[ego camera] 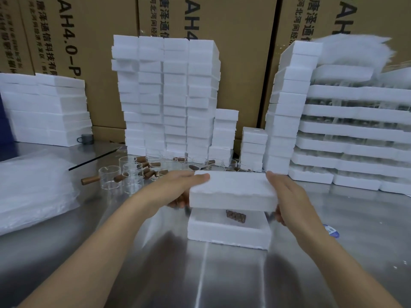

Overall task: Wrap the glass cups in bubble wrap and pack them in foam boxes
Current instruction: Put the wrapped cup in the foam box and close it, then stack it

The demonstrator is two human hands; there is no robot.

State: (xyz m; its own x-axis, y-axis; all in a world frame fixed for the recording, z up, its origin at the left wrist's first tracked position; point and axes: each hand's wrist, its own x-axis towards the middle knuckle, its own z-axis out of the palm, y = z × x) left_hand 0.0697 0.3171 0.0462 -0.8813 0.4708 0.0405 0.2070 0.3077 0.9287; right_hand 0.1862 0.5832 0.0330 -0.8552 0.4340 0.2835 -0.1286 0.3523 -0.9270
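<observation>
My grip, left hand (178, 187) and right hand (287, 196), clamps a foam lid (231, 192) by its ends, just above the foam box (229, 232) holding a cup, handle (236, 215) showing. Behind the box, many glass cups (131, 172) wait unwrapped on the tabletop (222, 274).

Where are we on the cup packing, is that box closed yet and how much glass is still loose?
Done: closed foam boxes are stacked at the back. In hand: the left hand and right hand hold a foam lid just above the open foam base, where a brown handle shows in the gap; not closed yet. Left: many unwrapped glass cups behind, with bubble wrap on the left.
</observation>
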